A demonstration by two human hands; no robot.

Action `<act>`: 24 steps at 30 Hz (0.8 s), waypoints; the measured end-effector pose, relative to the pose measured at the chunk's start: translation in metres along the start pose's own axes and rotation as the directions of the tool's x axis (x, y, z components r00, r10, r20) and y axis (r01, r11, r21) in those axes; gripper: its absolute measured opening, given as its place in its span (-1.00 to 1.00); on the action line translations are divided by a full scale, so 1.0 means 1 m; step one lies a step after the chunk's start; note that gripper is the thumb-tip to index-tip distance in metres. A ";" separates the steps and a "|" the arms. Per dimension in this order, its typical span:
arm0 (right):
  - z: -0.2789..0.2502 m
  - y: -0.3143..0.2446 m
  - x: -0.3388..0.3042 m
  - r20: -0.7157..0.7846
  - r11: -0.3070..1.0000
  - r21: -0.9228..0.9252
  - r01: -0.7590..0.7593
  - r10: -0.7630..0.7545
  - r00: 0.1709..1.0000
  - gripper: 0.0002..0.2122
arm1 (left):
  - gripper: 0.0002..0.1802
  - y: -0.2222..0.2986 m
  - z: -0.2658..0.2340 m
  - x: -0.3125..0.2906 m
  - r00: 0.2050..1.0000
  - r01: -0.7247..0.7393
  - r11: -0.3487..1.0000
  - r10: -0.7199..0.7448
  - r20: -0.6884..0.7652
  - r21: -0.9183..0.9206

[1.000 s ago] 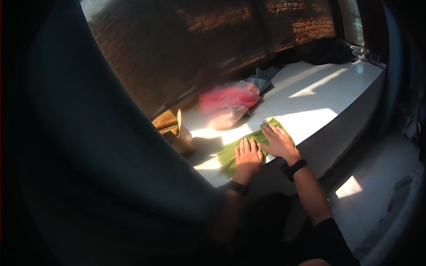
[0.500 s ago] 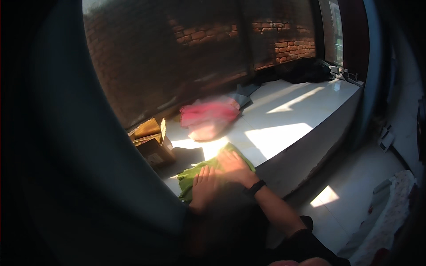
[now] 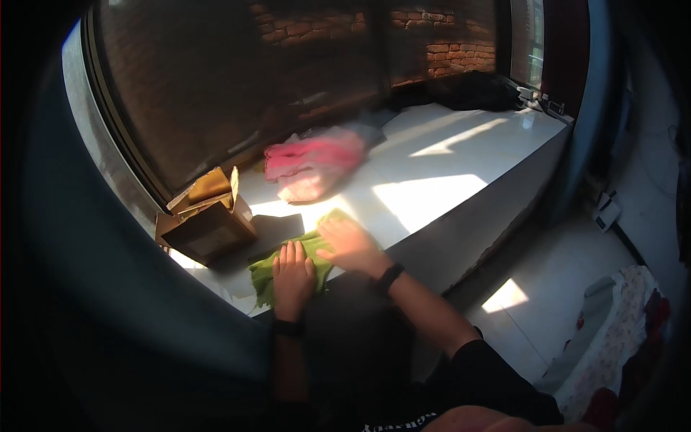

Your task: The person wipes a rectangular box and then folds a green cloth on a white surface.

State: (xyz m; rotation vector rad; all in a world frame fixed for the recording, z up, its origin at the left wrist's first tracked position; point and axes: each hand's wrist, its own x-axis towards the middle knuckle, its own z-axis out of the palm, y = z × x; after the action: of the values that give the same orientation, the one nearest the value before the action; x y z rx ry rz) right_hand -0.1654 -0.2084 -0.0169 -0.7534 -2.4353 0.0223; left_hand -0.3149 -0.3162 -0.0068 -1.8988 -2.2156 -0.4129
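A green cloth [image 3: 263,277] with a ragged left end lies spread on the white tiled ledge [image 3: 403,162], close to its front edge. My left hand [image 3: 294,279] rests flat on the cloth's left part, fingers stretched out and pointing away from me. On the right part lies my right hand [image 3: 350,245], palm down, its thumb spread toward the left hand. Both wrists wear dark bands. Neither hand grips the cloth; the palms hide its middle and near edge. Strong sunlight washes out the far right corner of the cloth.
An open cardboard box [image 3: 210,229] stands left of the cloth. Behind it lies a heap of pink and white cloth [image 3: 314,164]. A dark bundle [image 3: 471,92] sits at the far window. Floral and grey fabric [image 3: 601,324] lies at the lower right, below the ledge.
The view has shifted, so the ledge, box and cloth appear lower left or higher up than before. My left hand has straightened on the cloth; both hands stay flat on it.
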 end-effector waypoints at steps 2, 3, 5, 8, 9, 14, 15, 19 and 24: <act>0.002 0.035 -0.006 -0.130 0.993 -0.022 0.113 -0.115 0.985 -0.45 | -0.44 0.020 0.004 0.013 0.998 -0.065 0.998 0.065 -0.022 0.004; -0.009 0.037 -0.006 -0.051 0.993 0.101 0.052 -0.047 0.998 -0.46 | -0.44 0.021 0.009 0.014 0.994 -0.095 0.995 0.096 -0.046 0.020; -0.034 0.027 0.002 0.036 0.970 0.245 -0.013 0.004 0.999 -0.46 | -0.45 0.011 0.015 0.013 0.988 -0.106 0.994 0.108 -0.113 0.025; -0.052 0.057 -0.014 0.042 0.998 0.057 -0.020 0.017 0.999 -0.44 | -0.46 0.044 0.017 0.030 0.969 -0.211 0.976 0.215 -0.121 0.049; -0.055 0.059 -0.015 0.015 0.999 0.043 -0.003 0.003 1.000 -0.45 | -0.46 0.048 0.011 0.031 0.959 -0.246 0.965 0.256 -0.121 0.095; -0.051 0.046 -0.012 0.022 1.000 -0.027 -0.015 0.016 1.000 -0.46 | -0.47 0.038 0.011 0.024 0.959 -0.210 0.977 0.212 -0.189 0.029; -0.046 0.054 -0.017 0.045 0.999 -0.027 -0.029 0.030 0.999 -0.46 | -0.48 0.043 0.020 0.028 0.952 -0.239 0.971 0.238 -0.194 0.018; -0.042 0.046 -0.019 -0.090 0.990 -0.136 0.021 -0.034 0.995 -0.48 | -0.49 0.040 0.009 0.021 0.948 -0.235 0.972 0.230 -0.221 0.006; -0.040 0.055 -0.022 0.081 0.983 -0.161 -0.092 0.106 0.991 -0.43 | -0.50 0.043 0.003 0.020 0.909 -0.297 0.954 0.297 -0.292 0.045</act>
State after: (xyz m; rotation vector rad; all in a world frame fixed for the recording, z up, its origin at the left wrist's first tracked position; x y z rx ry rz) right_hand -0.1010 -0.1803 -0.0053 -0.9622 -2.5038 -0.1004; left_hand -0.2751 -0.2908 0.0003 -1.9820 -1.7059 -0.5990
